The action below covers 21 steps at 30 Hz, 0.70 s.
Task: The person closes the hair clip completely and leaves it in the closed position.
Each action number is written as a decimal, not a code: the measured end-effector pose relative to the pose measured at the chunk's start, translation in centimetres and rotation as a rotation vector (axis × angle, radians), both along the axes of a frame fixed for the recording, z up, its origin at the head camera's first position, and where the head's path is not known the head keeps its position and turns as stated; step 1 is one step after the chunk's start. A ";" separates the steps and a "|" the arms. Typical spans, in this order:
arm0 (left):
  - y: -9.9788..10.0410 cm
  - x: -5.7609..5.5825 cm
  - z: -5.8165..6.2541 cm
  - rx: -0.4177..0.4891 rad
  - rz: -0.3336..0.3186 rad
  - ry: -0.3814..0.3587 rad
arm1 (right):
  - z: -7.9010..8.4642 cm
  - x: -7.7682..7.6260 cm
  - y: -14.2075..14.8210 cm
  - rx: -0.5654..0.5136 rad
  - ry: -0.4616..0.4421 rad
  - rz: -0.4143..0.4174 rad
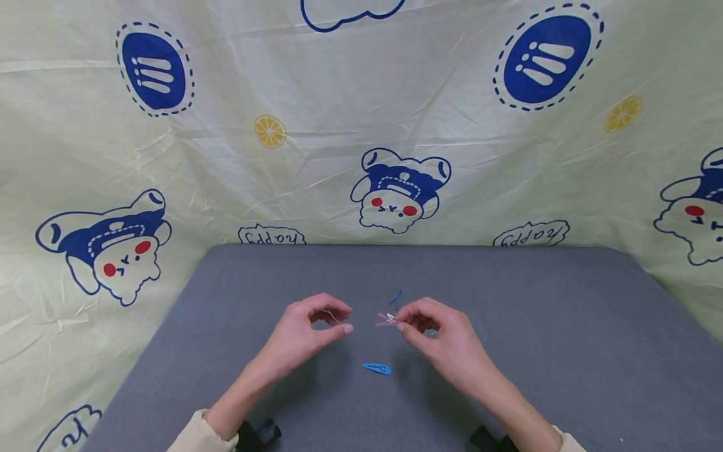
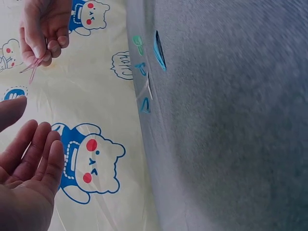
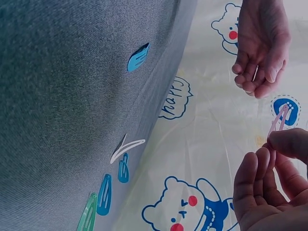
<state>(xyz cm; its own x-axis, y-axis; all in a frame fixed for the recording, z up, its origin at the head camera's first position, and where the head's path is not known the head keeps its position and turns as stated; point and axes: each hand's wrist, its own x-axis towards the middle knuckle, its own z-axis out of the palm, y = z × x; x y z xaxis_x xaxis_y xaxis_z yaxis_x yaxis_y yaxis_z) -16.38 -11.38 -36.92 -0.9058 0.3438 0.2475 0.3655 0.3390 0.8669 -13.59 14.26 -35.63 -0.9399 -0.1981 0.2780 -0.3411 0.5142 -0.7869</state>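
My right hand [image 1: 440, 333] pinches a pink snap hair clip [image 3: 280, 118] between thumb and fingertips, above the table. The clip's prongs are spread apart and point toward my left hand [image 1: 310, 329]. That hand hovers a short distance to the left, its fingers loosely bent and thumb apart, with nothing visible in its grasp in the left wrist view. Below and between the hands, a blue hair clip [image 1: 377, 368] lies on the grey table [image 1: 271, 270].
Beyond the hands lie more hair clips: a white one [image 3: 126, 150] with its parts spread, a small blue one [image 3: 123, 168], a longer blue one [image 3: 104, 195] and a green one [image 3: 88, 214]. A patterned curtain [image 1: 316, 188] hangs behind the table's far edge.
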 end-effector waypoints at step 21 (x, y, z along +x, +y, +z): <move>0.7 0.5 0.2 0.042 -0.022 0.032 | -0.3 0.4 0.3 0.030 0.029 -0.059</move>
